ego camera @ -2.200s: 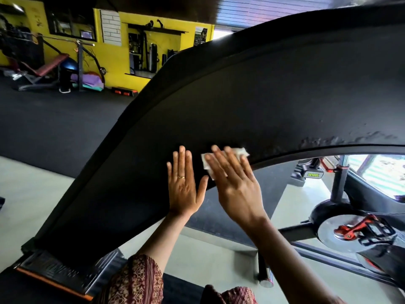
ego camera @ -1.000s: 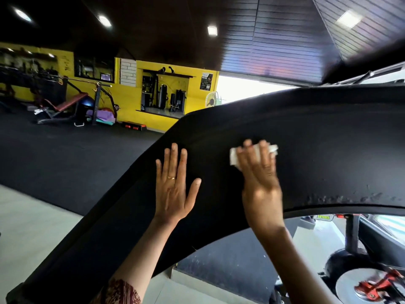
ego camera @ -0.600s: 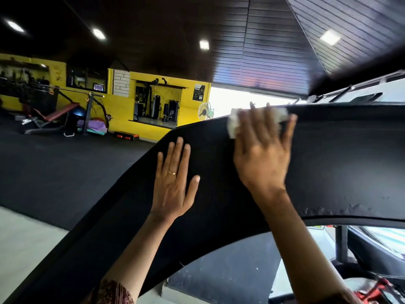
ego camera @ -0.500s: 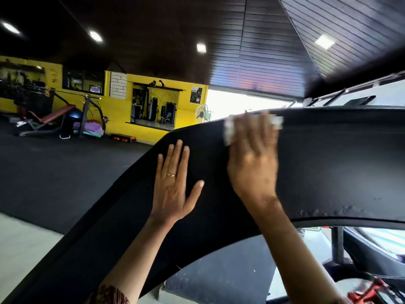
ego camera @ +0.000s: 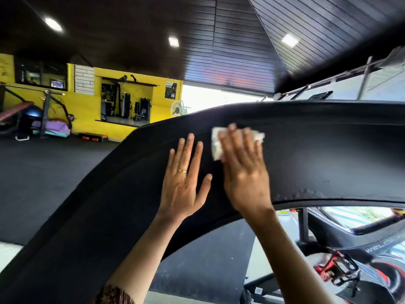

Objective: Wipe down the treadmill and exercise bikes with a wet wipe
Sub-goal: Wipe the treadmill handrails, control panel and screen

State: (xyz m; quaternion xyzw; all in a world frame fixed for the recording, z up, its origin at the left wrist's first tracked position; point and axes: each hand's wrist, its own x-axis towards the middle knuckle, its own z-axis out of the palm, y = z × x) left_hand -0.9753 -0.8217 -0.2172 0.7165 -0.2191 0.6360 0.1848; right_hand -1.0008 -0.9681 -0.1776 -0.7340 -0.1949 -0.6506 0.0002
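yellow wall [ego camera: 87,113], wt bench [ego camera: 15,111], fan [ego camera: 177,108], ceiling lights [ego camera: 173,41]

— Wipe?
— White wet wipe [ego camera: 215,145], crumpled, pressed flat under my right hand [ego camera: 245,172], high on the treadmill [ego camera: 328,154].
— Treadmill surface?
— Matte black, one wide arch; flaked, pitted patch along its lower edge, right side.
— Bike?
— Exercise bike [ego camera: 337,270] below the arch, lower right: red pedal, blurred.
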